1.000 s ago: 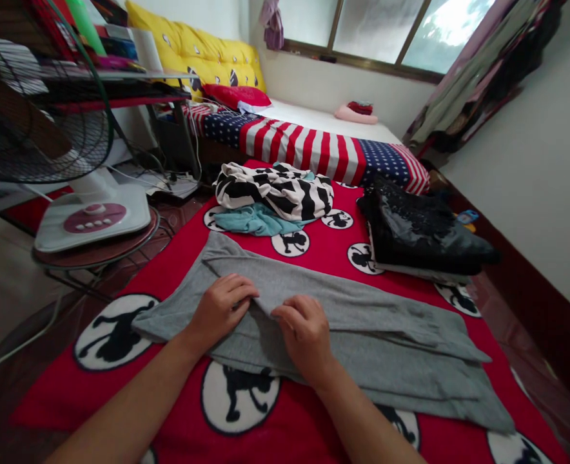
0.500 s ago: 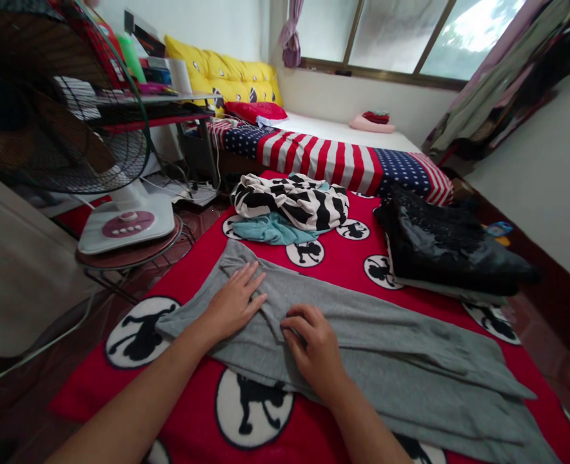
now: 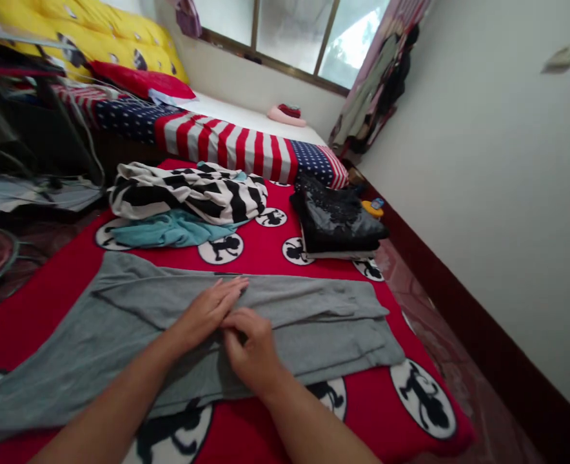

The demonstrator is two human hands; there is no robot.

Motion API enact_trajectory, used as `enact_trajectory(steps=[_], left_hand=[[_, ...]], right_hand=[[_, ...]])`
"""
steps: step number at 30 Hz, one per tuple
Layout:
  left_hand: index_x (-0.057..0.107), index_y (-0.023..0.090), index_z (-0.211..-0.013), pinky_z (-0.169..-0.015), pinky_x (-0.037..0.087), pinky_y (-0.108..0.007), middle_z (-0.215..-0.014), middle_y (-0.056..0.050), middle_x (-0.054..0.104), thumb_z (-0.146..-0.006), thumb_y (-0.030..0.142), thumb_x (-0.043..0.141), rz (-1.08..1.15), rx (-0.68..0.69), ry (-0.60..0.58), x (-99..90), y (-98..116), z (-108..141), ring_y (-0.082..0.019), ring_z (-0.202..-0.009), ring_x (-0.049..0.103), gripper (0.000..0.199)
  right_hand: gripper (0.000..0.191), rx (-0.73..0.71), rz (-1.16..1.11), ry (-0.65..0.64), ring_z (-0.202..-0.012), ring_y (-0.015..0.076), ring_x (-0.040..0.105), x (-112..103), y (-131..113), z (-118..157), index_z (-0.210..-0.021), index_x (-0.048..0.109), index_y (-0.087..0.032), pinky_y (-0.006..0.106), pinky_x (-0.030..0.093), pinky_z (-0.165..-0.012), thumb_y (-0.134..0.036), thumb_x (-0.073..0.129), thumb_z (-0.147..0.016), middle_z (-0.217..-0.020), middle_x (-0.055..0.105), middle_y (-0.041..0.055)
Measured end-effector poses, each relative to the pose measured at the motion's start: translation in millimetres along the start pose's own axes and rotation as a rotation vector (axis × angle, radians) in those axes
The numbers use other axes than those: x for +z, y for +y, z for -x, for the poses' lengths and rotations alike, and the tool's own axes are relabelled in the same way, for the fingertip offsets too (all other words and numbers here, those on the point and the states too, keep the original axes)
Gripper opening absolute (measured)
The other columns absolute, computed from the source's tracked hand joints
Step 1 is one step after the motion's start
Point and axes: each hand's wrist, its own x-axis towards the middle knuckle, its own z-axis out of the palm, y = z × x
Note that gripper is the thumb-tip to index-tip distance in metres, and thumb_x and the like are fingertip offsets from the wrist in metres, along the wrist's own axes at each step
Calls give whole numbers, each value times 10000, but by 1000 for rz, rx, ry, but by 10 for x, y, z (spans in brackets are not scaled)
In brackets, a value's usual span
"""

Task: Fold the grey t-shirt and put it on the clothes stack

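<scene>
Grey trousers [image 3: 314,322] lie stretched out across a red blanket [image 3: 256,254] with round black-and-white figures. My left hand [image 3: 212,309] rests flat on the upper trouser leg, its fingers extended to the right. Just below and touching its fingertips area is my right hand [image 3: 251,345], fingers curled and pressed together on the grey fabric, pinching a bit of it. The waist part of the trousers spreads toward the lower left, partly behind my left forearm.
Behind the trousers lie a checkered cloth [image 3: 193,193] and a teal cloth [image 3: 173,231]. A folded dark pile [image 3: 338,216] sits at the back right. Beyond is a bed with a flag-patterned cover [image 3: 227,145]. A wall [image 3: 498,193] stands at right.
The view has turned right. Both hands have moved along the trousers toward the leg ends and come closer together. The fan has left the view.
</scene>
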Motion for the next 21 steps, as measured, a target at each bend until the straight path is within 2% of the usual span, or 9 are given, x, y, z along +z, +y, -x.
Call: enact_trajectory(steps=[3,5,7,9,11,14,17,19,21], left_hand=[[481,241,-1403,-1194,202,-497,-1479,-43,463,-973,474,281,-122,50,-19,56,-131,-5,-203,-1398,386,528],[447,288,-1424,-1183,209,-532,-1526,-25,391,-953,500,353,-303,121,-46,87,-159,14,-228,-1430,326,525],[424,335,-1433,-1166,233,-559,-1558,-10,324,-929,529,412,-471,176,-56,120,-151,36,-256,-1445,289,540],[400,362,-1442,-1151,264,-563,-1573,-7,286,-915,565,430,-572,210,-47,148,-136,53,-272,-1446,284,566],[376,375,-1452,-1142,282,-561,-1580,-8,266,-907,596,427,-620,238,-40,166,-132,62,-280,-1445,286,590],[353,383,-1462,-1141,280,-563,-1585,-10,253,-892,628,435,-648,259,-20,181,-144,62,-291,-1443,287,626],[340,392,-1465,-1139,278,-561,-1585,-9,256,-883,643,443,-653,265,-10,192,-153,57,-294,-1442,289,642],[338,394,-1466,-1139,275,-559,-1585,-10,259,-883,643,443,-652,264,-7,196,-151,54,-293,-1442,291,642],[341,390,-1465,-1142,269,-555,-1584,-12,263,-885,637,446,-650,262,-4,198,-146,53,-294,-1441,292,639]], right_hand=[[216,56,58,252,-841,160,615,-209,2,-80,-865,652,-177,281,483,-800,-69,475,-803,-849,664,42],[218,69,114,291,-916,168,608,-378,3,-147,-899,653,-178,294,470,-856,-75,487,-802,-920,663,53],[231,104,173,272,-906,163,604,-580,26,-188,-957,653,-178,284,469,-843,-87,510,-800,-953,654,52],[226,170,252,289,-851,158,603,-839,87,-177,-989,650,-177,270,473,-784,-117,529,-808,-943,647,47],[188,249,362,367,-810,161,601,-1160,180,-113,-971,648,-170,266,471,-729,-160,526,-829,-927,645,51],[174,390,623,465,-787,176,604,-1677,323,34,-949,643,-154,280,462,-706,-210,514,-848,-937,653,75],[196,625,887,343,-801,204,629,-2037,391,140,-969,657,-167,301,439,-718,-292,550,-862,-919,685,74],[247,767,973,216,-827,225,651,-2122,391,151,-975,667,-192,301,420,-694,-394,572,-869,-879,703,57],[314,830,1020,139,-854,241,665,-2107,377,116,-995,669,-212,299,403,-672,-482,579,-863,-861,713,44]])
